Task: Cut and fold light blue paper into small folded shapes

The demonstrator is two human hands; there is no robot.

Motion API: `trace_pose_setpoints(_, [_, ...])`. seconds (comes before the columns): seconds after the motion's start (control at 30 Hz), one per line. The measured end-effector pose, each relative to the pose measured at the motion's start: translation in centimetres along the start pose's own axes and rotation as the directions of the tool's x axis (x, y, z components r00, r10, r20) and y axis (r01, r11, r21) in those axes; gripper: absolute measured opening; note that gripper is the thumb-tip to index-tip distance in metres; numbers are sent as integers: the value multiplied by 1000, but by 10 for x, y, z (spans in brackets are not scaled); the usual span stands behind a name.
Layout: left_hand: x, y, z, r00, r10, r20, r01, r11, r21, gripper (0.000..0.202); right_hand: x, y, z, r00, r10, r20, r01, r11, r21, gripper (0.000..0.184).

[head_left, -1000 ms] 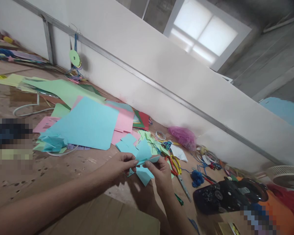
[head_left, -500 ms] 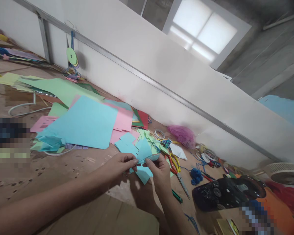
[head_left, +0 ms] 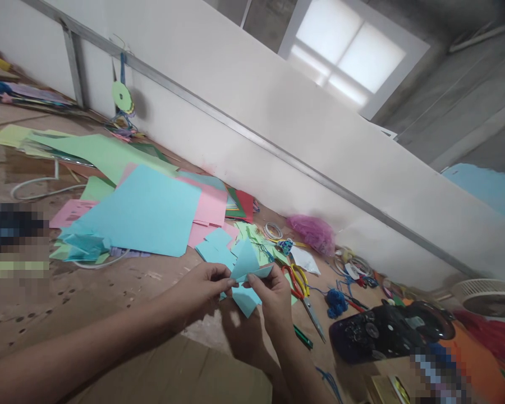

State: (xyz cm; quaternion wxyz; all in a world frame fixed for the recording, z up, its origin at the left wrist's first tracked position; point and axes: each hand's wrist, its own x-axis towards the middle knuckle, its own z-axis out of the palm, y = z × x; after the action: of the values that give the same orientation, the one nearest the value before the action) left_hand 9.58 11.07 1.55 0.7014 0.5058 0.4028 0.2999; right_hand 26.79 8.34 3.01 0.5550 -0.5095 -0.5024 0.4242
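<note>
Between my two hands is a small piece of light blue paper [head_left: 247, 262], partly folded, with one corner pointing up. My left hand [head_left: 214, 282] pinches its left end between thumb and fingers. At the right end, my right hand [head_left: 274, 289] is closed on the paper, its thumb pressed along the folded edge. Below and behind lie more light blue paper pieces [head_left: 247, 301] on the table. Scissors with red and yellow handles [head_left: 307, 300] rest just right of my right hand, beside a green pen-like stick [head_left: 303, 337].
A large light blue sheet [head_left: 151, 210] lies over pink and green papers at left. A pink plastic bag [head_left: 313, 233] sits against the wall. Blue yarn [head_left: 336, 302] and a black device [head_left: 374, 331] are at right. Cardboard [head_left: 185, 373] lies in front.
Both hands keep hold of the folded paper with only slight shifts. My left fingers have moved a little left along its edge.
</note>
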Motion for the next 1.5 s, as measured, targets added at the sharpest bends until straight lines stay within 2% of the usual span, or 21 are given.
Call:
trace_pose_setpoints(0.23, [1, 3, -1, 998, 66, 7, -66, 997, 42, 31, 5, -8, 0, 996, 69, 56, -75, 988, 133, 49])
trace_pose_setpoints(0.37, [0, 4, 0, 997, 73, -18, -73, 997, 5, 28, 5, -10, 0, 977, 145, 155, -169, 974, 154, 42])
trace_pose_setpoints(0.53, [1, 9, -2, 999, 24, -33, -23, 999, 25, 36, 3, -10, 3, 960, 153, 236, -193, 969, 156, 42])
trace_pose_setpoints(0.83, [-4, 3, 5, 1000, 19, -24, -19, 1000, 14, 32, 5, -1, -3, 982, 155, 107, -165, 982, 96, 29])
trace_pose_setpoints(1.13, [1, 3, -3, 999, -14, 34, 11, 996, 84, 43, 9, 2, -9, 993, 113, -44, -107, 986, 126, 30])
trace_pose_setpoints(1.33, [-2, 8, 0, 997, 78, 15, -79, 995, 64, 32, 8, 2, -8, 991, 121, -62, -114, 988, 101, 31])
trace_pose_setpoints(1.5, [-9, 15, 3, 999, 41, 18, -43, 993, 106, 24, 7, 3, -8, 995, 93, -33, -90, 991, 95, 29])
